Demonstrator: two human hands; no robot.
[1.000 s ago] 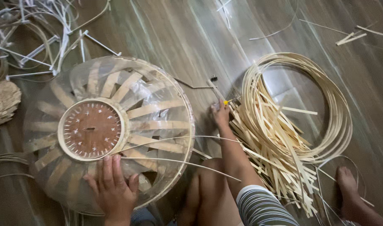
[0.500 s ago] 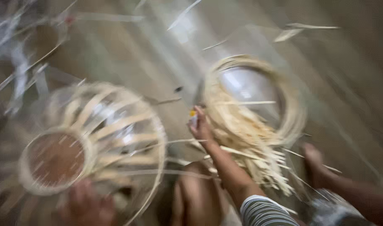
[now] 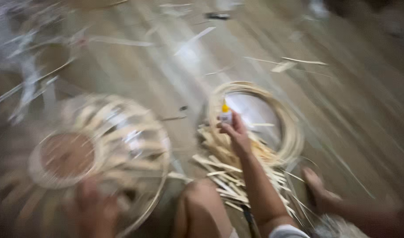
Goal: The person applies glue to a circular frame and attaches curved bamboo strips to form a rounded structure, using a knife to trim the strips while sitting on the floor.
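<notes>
The view is motion-blurred. My right hand [image 3: 235, 133] is raised over a pile of pale cane strips [image 3: 230, 165] and grips a small bottle with a yellow tip [image 3: 225, 113]. My left hand [image 3: 95, 208] rests on the near rim of a round woven frame [image 3: 96, 150] with a brown disc [image 3: 66, 155] at its centre. Behind my right hand lies a coil of cane [image 3: 279, 119] on the wooden floor. My knee [image 3: 201, 199] shows between the frame and the strips.
A foot [image 3: 320, 190] rests at the right of the strip pile. Loose splints [image 3: 299, 61] and scraps lie scattered on the wooden floor. A blurred tangle of pale strips [image 3: 25, 75] sits at the far left.
The camera has swung up and right, blurring the view. My right hand has lifted from the strips with the small yellow-tipped bottle in it. My left hand stays on the frame.
</notes>
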